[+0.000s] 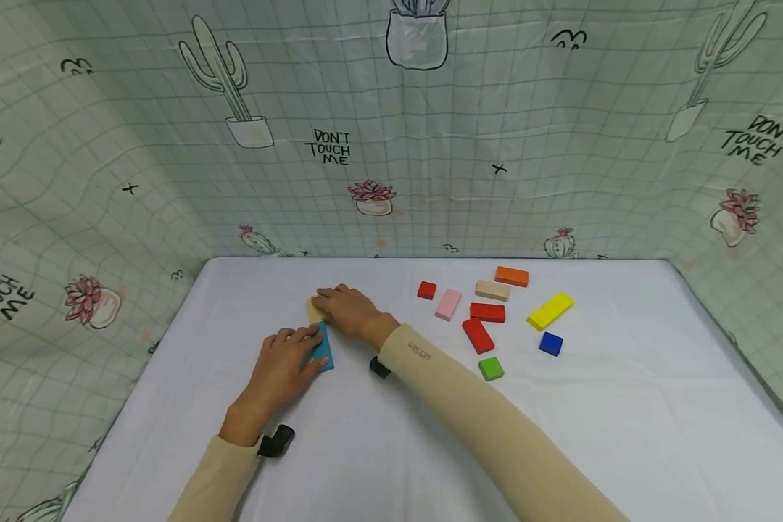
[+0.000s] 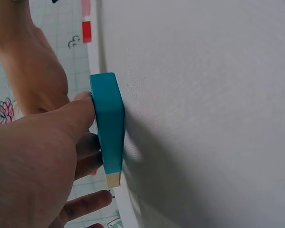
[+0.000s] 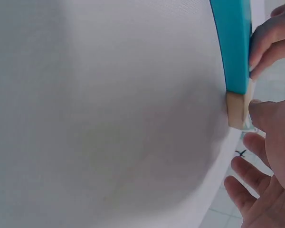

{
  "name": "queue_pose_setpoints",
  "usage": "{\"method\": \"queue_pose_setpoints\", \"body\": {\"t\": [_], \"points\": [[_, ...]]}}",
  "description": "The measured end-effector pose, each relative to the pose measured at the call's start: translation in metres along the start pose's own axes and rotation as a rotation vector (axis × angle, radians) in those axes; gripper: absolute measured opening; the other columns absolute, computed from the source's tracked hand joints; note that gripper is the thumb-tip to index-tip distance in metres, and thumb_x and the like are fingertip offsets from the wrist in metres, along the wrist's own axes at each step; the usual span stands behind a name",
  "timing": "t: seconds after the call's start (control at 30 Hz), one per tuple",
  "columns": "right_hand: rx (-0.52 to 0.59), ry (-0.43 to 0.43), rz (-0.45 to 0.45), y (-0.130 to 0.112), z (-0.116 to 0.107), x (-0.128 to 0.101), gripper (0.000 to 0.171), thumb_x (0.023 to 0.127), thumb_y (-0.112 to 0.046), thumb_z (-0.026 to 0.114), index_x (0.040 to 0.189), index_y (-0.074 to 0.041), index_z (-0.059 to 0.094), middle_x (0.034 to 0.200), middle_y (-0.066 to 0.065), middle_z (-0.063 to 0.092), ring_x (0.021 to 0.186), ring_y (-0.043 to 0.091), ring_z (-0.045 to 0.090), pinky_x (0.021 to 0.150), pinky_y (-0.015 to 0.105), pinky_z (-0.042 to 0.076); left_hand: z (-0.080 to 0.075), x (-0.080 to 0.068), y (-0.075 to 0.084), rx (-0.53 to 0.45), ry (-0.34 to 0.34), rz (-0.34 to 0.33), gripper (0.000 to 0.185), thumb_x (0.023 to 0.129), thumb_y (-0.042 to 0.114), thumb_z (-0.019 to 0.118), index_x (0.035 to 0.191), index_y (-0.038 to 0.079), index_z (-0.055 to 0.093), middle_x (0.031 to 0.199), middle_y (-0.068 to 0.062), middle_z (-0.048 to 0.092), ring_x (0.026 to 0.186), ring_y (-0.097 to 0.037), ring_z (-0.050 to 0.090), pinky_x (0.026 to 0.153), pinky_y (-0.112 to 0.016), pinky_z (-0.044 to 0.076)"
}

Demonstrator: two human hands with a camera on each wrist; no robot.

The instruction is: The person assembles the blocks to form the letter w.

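Note:
A teal block (image 1: 325, 349) lies flat on the white table (image 1: 391, 449), end to end with a beige block (image 1: 312, 310) just beyond it. My left hand (image 1: 308, 346) pinches the teal block between thumb (image 2: 78, 114) and fingers along its long sides. My right hand (image 1: 326, 299) lies over the beige block and hides most of it. In the right wrist view its thumb touches the beige block (image 3: 237, 110) where it meets the teal block (image 3: 232, 45), and its other fingers (image 3: 242, 187) spread loosely past it. The left wrist view shows the teal block (image 2: 108, 123) from its side.
Several loose blocks lie to the right: small red (image 1: 427, 290), pink (image 1: 448, 304), beige (image 1: 492, 290), orange (image 1: 512, 276), two long red (image 1: 478, 335), yellow (image 1: 551, 310), blue (image 1: 551, 343), green (image 1: 491, 368). Cactus-print cloth walls (image 1: 391, 145) enclose the table.

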State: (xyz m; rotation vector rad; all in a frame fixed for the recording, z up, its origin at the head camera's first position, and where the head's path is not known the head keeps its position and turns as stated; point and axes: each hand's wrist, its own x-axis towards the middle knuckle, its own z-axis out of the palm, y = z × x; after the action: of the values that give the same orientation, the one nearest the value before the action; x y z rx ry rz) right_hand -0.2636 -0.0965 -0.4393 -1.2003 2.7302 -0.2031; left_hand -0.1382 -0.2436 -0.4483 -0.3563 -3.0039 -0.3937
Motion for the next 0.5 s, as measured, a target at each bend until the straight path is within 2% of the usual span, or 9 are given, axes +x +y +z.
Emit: {"method": "queue_pose_setpoints", "body": {"t": [0.27, 0.4, 0.5], "points": [[-0.042, 0.066, -0.027, 0.010, -0.006, -0.021, 0.043, 0.111, -0.022, 0.057, 0.153, -0.016, 0.057, 0.164, 0.004, 0.047, 0.146, 0.027, 0.049, 0.117, 0.042, 0.046, 0.001, 0.007, -0.001, 0.034, 0.032, 0.018, 0.042, 0.096, 0.024, 0.081, 0.130, 0.000, 0.073, 0.141, -0.018, 0.066, 0.128, -0.043, 0.056, 0.105, -0.064, 0.045], [-0.071, 0.100, -0.038, 0.014, -0.010, -0.040, 0.042, 0.110, -0.021, 0.061, 0.151, -0.015, 0.060, 0.161, 0.004, 0.052, 0.144, 0.026, 0.052, 0.117, 0.041, 0.046, 0.003, 0.009, -0.002, 0.027, 0.067, 0.030, 0.041, 0.094, 0.022, 0.083, 0.127, 0.000, 0.074, 0.139, -0.018, 0.065, 0.127, -0.043, 0.056, 0.104, -0.064, 0.045], [-0.071, 0.125, -0.055, 0.017, -0.015, -0.058, 0.041, 0.108, -0.020, 0.063, 0.149, -0.015, 0.062, 0.159, 0.005, 0.054, 0.143, 0.027, 0.053, 0.117, 0.042, 0.045, 0.003, 0.010, -0.002, 0.015, 0.089, 0.034, 0.045, 0.093, 0.021, 0.083, 0.131, -0.001, 0.071, 0.141, -0.020, 0.062, 0.128, -0.044, 0.056, 0.104, -0.064, 0.045]]}}
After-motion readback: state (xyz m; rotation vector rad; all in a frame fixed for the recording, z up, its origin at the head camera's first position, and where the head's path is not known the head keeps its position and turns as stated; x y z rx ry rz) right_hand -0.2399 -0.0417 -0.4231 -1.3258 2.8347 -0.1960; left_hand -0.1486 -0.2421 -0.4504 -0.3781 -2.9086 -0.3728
